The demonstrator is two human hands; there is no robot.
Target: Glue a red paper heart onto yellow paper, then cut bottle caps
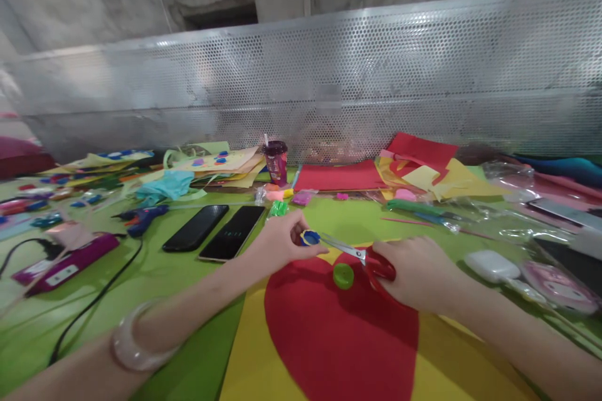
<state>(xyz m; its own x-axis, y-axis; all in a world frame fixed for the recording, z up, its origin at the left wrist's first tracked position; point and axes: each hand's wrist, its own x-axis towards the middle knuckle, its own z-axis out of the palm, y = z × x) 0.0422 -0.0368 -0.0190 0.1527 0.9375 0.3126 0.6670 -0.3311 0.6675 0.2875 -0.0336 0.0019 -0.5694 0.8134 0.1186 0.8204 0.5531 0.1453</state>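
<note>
My left hand [289, 239] pinches a small blue cap-like piece with a pale, jagged rim [310, 237] between thumb and fingers. In my right hand [418, 269] are red-handled scissors [382, 266], their blades pointing left with the tip at the blue piece's edge. Whether the blades touch it I cannot tell. Below the scissors, a green bottle cap [343, 276] rests on a large red paper shape [343, 338] with a rounded outline. That shape lies on a yellow sheet [254, 351] in front of me.
Two phones [195, 229] lie left of my hands, near a blue glue gun [145, 219] and a purple power strip [66, 266]. A lidded cup [276, 163] stands behind. Red paper [338, 177] is at the back; a white case [491, 265] sits right.
</note>
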